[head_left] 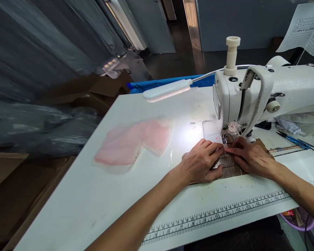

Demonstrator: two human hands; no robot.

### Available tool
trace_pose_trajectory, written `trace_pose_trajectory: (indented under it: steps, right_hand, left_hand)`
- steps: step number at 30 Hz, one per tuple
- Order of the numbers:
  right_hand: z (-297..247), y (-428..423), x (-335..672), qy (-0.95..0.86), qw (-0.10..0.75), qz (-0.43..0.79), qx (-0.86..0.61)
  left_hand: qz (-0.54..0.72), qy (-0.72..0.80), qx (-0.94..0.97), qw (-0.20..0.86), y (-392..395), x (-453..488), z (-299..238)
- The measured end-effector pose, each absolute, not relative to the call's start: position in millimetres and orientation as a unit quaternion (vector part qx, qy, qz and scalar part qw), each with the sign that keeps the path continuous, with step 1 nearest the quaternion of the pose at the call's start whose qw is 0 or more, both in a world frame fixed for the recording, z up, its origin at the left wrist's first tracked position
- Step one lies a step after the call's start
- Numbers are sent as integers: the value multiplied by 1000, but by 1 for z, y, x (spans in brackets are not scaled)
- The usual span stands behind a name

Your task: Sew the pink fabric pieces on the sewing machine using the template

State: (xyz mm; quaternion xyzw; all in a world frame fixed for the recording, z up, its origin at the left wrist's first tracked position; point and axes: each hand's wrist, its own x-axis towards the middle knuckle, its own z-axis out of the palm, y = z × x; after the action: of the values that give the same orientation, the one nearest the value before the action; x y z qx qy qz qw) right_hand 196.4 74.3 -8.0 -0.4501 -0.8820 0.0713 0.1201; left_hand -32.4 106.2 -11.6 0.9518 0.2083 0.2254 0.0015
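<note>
A white sewing machine point(251, 90) stands on the right side of the white table. Just in front of its presser foot point(227, 139), my left hand point(202, 162) and my right hand point(251, 157) come close together. Their fingertips are closed and nearly meet over a shiny brownish, tape-covered plate point(226, 164). Whatever small, thin thing lies between the fingertips is too hidden to name. A pale pink ruffled piece point(233, 128) sits beside the needle area. Sheer pink fabric pieces point(136, 141) lie flat to the left of my left hand.
A white lamp point(167, 90) on a flexible neck lights the table. Blue-handled scissors point(297, 140) lie at the right, near a thin brown stick point(284, 149). A printed ruler strip point(217, 216) follows the front edge. Cardboard boxes point(104, 87) stand left; a purple basket point(300, 228) is below right.
</note>
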Motion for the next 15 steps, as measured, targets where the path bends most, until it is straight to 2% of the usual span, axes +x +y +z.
trace_pose_trajectory:
  steps: [9, 15]
  right_hand:
    - [-4, 75, 189, -883, 94, 35, -458]
    - [-2, 77, 196, -858, 158, 123, -473]
  left_hand:
    - [201, 228, 952, -28, 111, -35, -11]
    - [177, 234, 956, -25, 116, -35, -9]
